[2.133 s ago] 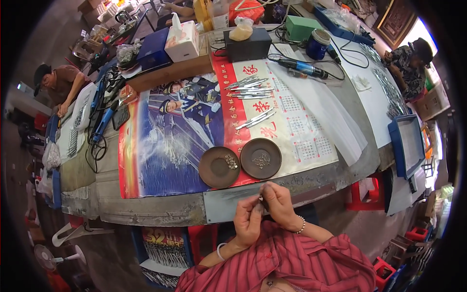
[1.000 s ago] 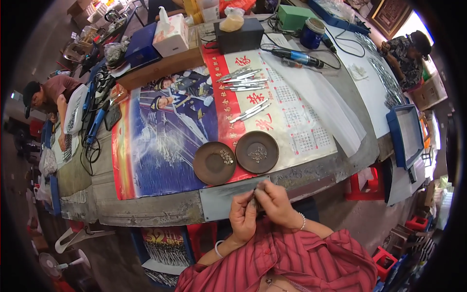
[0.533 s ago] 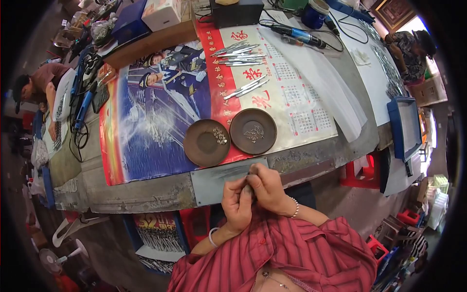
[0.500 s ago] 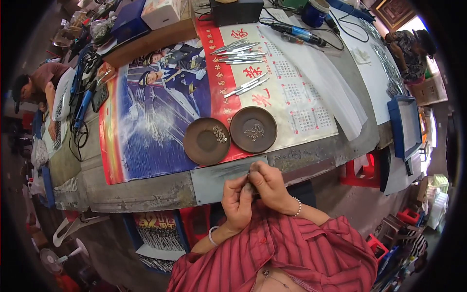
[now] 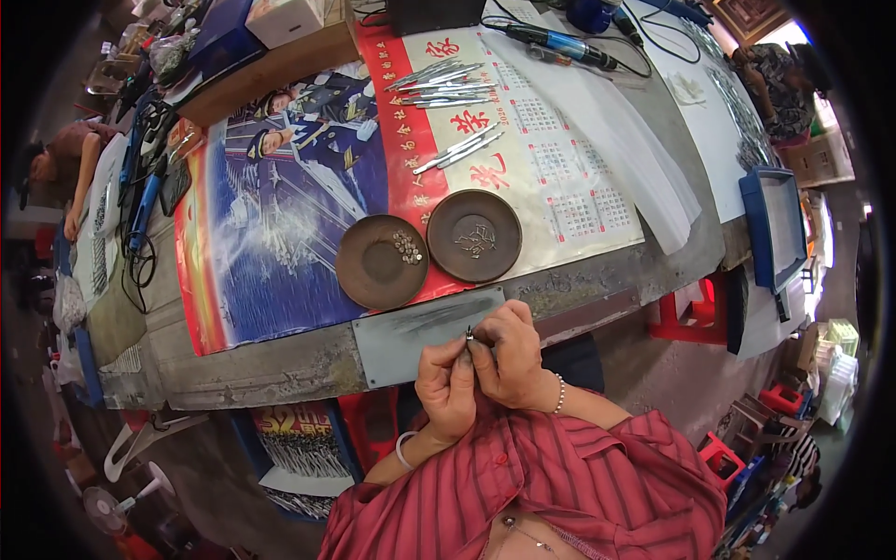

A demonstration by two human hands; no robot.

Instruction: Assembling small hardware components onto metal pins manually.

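Just over the table's near edge, my left hand [image 5: 445, 390] and my right hand [image 5: 510, 357] meet with their fingertips pinched together. Between thumbs and forefingers sticks up a tiny dark-and-silver metal piece [image 5: 469, 332]; its lower part is hidden by the fingers. Behind my hands lies a flat grey plate [image 5: 397, 352]. Beyond it stand two brown bowls side by side. Small round metal parts [image 5: 408, 247] lie in the left bowl [image 5: 357, 273], and thin pin-like bits [image 5: 480, 241] in the right bowl [image 5: 452, 217].
A poster calendar [image 5: 308, 205] covers the tabletop, with slim silver rods [image 5: 443, 86] piled on it. A blue pen-shaped tool [image 5: 560, 45] and translucent sheeting [image 5: 644, 173] lie beyond. Below the table a blue tray [image 5: 350, 439] holds more rods. Other people sit at both sides.
My right fingers have shifted, and the metal piece now shows above the fingertips. The table things appear slightly farther left as the view has turned a little.
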